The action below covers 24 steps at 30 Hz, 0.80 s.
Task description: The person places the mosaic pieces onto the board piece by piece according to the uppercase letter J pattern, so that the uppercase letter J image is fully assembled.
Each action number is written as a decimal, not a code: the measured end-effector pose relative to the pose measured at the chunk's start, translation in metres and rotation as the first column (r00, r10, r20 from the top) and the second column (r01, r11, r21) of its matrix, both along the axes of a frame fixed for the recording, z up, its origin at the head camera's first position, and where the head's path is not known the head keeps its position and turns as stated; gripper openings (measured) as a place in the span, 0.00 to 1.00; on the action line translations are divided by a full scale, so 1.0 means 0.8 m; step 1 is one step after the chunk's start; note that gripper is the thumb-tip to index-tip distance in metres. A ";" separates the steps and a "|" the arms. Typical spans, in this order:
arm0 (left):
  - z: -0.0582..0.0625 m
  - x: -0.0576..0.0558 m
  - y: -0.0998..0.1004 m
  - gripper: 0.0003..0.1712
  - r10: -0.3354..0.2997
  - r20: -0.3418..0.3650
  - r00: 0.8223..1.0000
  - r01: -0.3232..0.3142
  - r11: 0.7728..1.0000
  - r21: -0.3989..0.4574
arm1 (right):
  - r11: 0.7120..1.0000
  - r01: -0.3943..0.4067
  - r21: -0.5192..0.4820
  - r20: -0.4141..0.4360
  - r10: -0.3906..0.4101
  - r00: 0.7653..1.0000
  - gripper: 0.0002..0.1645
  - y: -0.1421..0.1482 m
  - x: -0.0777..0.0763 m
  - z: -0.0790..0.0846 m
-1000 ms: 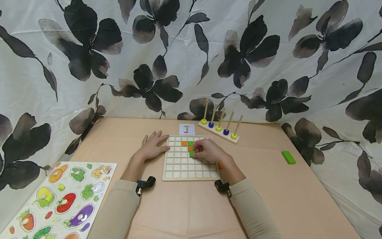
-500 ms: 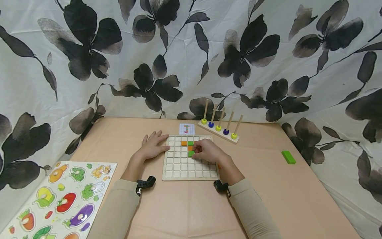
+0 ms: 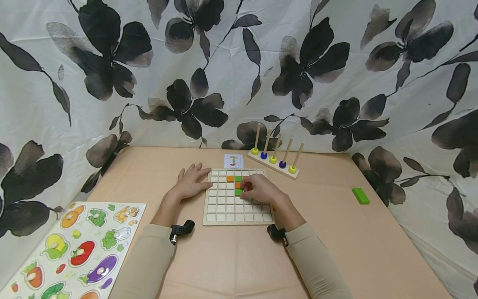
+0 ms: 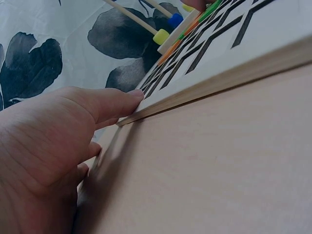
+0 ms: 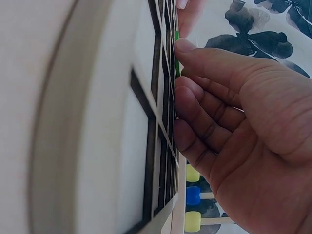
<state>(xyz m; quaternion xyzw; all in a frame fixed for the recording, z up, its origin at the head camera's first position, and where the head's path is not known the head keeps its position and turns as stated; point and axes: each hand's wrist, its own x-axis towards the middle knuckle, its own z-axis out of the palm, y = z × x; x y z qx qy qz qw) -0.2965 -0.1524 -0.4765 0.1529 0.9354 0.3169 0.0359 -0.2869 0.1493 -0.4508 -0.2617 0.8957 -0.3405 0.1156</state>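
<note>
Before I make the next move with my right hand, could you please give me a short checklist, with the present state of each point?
1. Left hand touching the grid board: ok; it rests at the left edge.
2. Right hand off the lower green tile: not ok; it touches the tile.
3. Lower green tile flat in its cell: cannot tell; it shows too small.
4. Pattern card uncovered: ok; it lies beyond the board's far edge.
5. Right hand apart from the five-peg stand: ok.
</note>
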 end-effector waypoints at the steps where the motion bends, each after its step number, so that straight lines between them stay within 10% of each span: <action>1: 0.000 0.000 0.000 0.39 0.000 0.000 1.000 0.000 1.000 0.001 | 1.000 -0.001 0.001 0.000 0.001 1.000 0.11 0.000 0.000 0.000; 24: 0.000 -0.002 -0.001 0.39 0.001 0.001 1.000 -0.001 1.000 -0.001 | 0.994 0.093 -0.060 -0.009 -0.094 0.996 0.17 0.023 0.004 0.031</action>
